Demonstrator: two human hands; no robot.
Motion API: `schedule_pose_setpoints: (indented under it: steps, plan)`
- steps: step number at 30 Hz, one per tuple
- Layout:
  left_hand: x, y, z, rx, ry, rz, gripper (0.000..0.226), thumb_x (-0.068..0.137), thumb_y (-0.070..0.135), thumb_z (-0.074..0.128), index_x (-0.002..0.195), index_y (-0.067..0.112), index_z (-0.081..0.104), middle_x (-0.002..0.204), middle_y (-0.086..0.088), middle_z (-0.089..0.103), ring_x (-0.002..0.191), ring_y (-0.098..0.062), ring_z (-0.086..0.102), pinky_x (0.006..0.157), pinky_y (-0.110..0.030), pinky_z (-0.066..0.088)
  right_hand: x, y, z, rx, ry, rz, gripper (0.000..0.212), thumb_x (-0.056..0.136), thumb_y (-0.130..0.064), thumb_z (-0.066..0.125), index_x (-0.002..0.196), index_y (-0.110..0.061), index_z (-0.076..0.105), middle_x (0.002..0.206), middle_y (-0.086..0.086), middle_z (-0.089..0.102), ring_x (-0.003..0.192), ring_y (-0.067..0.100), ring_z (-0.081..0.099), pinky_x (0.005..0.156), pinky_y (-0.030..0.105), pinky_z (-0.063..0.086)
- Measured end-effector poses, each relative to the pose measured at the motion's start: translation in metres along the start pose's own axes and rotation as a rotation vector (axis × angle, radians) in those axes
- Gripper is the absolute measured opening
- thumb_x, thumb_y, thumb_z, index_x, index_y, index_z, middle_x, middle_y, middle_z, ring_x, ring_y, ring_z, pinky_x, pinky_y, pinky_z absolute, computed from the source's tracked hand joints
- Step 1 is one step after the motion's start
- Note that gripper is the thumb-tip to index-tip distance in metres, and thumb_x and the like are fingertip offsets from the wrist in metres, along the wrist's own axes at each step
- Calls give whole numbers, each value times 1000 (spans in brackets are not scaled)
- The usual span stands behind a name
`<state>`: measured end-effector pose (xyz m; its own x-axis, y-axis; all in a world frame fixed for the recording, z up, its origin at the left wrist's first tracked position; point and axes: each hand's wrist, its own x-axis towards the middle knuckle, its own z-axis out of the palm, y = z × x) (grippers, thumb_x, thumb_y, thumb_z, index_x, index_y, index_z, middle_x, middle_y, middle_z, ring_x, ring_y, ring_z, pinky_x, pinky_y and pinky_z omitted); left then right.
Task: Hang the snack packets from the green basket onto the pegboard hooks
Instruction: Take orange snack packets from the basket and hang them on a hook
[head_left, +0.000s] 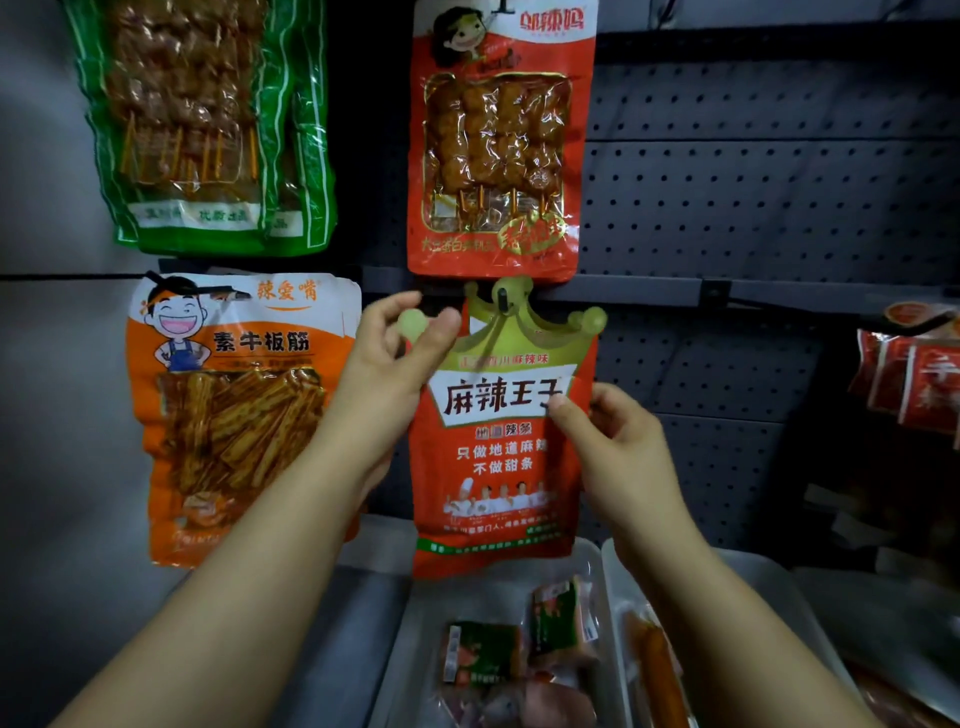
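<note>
A red snack packet with a gold crown-shaped top hangs in front of the dark pegboard, its crown hole over a black hook. My left hand pinches the crown's upper left tip between thumb and fingers. My right hand pinches the packet's right edge at mid height. No green basket is in view.
An orange packet hangs to the left. Above are green skewer packets and a red skewer packet. More red packets hang at the right. Clear trays with small wrapped snacks sit below.
</note>
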<state>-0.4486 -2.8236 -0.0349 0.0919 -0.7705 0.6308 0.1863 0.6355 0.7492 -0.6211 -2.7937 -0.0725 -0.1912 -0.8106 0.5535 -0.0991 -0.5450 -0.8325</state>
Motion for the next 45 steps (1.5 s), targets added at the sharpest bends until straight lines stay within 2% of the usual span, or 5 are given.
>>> schedule_pose_setpoints:
  steps: [15,20,32,39,45]
  plan:
    - [60,-88,14,443,127,-146,6,86,24,66,84,26,60,93,-1,69,79,-14,67,68,-32,54,87,48,-8,-596,69,-66,19,91,-31,58,89,-11,59,112,4,47,100,20,52,85,33,44]
    - [75,-102,24,404,169,-193,9,86,19,66,89,14,59,94,-9,70,79,-20,67,74,-35,55,105,53,-13,-585,69,26,27,93,-33,54,69,-24,44,77,-2,59,80,22,61,71,36,49]
    - [86,-103,29,420,272,-253,17,86,22,66,92,16,51,103,-12,67,86,-24,67,76,-39,56,129,65,-5,-514,53,153,21,94,-27,55,77,-16,46,93,10,67,89,26,63,80,37,52]
    - [66,-114,15,360,257,-275,28,87,17,66,107,16,46,116,-10,62,93,-18,63,65,-24,49,114,85,-8,-413,-8,178,20,93,-24,57,78,-21,44,76,-4,59,69,11,59,54,22,41]
    - [34,-117,7,491,246,-208,45,82,15,70,120,13,45,123,-6,54,106,-17,55,87,-32,49,89,91,-25,-376,-5,223,14,91,-25,60,96,-14,53,86,0,62,78,15,62,61,24,46]
